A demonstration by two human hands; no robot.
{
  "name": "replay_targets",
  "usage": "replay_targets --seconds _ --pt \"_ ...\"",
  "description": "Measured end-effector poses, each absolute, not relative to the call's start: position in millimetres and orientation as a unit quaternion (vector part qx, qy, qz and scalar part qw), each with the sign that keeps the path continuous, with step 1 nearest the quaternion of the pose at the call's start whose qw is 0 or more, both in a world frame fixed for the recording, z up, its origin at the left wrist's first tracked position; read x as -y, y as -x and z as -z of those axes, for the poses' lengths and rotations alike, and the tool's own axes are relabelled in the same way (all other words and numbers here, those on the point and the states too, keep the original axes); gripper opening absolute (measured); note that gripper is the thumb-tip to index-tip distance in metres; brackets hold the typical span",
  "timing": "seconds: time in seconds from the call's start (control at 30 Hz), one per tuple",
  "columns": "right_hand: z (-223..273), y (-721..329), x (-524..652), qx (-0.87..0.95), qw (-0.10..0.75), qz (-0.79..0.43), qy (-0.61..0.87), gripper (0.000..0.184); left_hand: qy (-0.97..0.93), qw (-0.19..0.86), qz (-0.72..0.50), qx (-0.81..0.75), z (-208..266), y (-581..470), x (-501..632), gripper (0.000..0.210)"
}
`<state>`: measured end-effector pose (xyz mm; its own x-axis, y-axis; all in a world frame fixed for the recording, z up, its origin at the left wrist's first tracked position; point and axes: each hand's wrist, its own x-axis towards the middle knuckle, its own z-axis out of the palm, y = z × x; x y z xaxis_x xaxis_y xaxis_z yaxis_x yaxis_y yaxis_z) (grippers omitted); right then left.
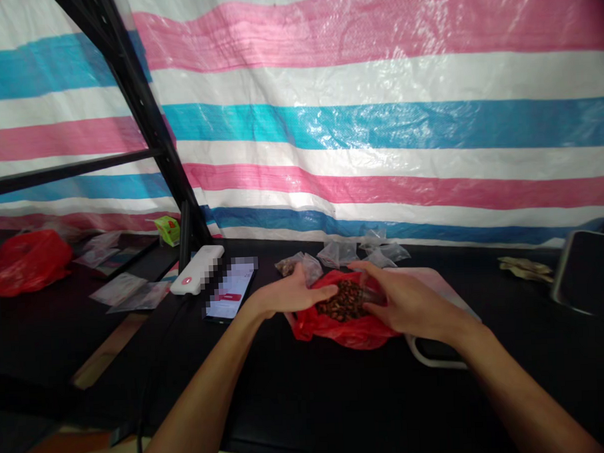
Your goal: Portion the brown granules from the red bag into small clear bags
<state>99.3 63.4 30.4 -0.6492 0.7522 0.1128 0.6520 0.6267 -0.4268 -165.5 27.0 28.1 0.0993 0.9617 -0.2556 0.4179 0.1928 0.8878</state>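
1. Two bare hands, the left hand (285, 295) and the right hand (410, 298), work over an open red bag (359, 334) of small brown pieces (342, 301) near the middle of a black surface (309, 400).

2. The work appears only partly done: one filled bag (286, 266), on the far left of the red bag, seems to hold brown matter, while flat bags (338, 253) farther back look unfilled. A good heap of pieces remains in the red bag.

3. The left hand lies across the left rim, thumb over the pieces; whether it grips the plastic cannot be told. The right hand, curled at the right side, appears to grasp a translucent item (372, 295), its shape partly hidden.

4. Thin, glossy plastic crumples into soft folds around the pieces, which look hard, irregular and grainy.

5. To the right, a pale, smooth device (429, 276) with rounded corners sits partly behind the right hand. To the left lie a slim phone (229, 293) and a rounded white block (198, 269).

6. Shiny, wrinkled sheeting (352, 131), striped pink, white and blue, hangs at the far side.
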Motion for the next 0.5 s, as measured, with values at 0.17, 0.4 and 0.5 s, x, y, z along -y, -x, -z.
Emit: replay_targets --seconds 0.17,0.4,0.5 --pt "-24.7 -97.6 -67.4 0.891 0.163 -0.252 0.34 0.036 -0.613 0.485 -0.249 -0.572 -23.1 152.3 -21.7 0.094" --pt "-22.5 -99.4 -71.1 0.898 0.165 -0.238 0.331 0.037 -0.497 0.58 -0.362 -0.534 -21.2 142.3 -29.3 0.075" --pt "-18.4 -95.2 -70.7 0.893 0.172 -0.2 0.365 0.031 -0.493 0.594 -0.368 -0.518 -23.0 138.3 -29.4 0.064"
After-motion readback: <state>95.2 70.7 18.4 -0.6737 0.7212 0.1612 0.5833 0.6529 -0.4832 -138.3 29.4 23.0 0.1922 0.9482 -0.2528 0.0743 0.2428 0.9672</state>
